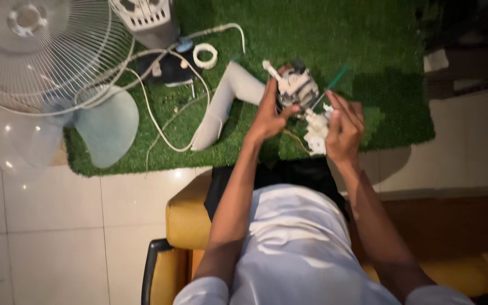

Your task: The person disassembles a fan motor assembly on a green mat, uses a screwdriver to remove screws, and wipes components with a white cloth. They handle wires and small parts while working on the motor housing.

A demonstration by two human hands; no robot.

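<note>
Fingers of left hand [268, 116] grip fan motor [296, 86], shaft pointing up-left.

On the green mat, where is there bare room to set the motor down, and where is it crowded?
Free: the green mat above and right of the fan motor, out to its right edge. The left hand holds the motor; the right hand holds a green-handled tool. Crowded: the left side, with white cable, tape roll, fan grille and blade.

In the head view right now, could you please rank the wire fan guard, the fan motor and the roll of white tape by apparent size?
1. wire fan guard, by far the largest
2. fan motor, in the left hand
3. roll of white tape, smallest
</note>
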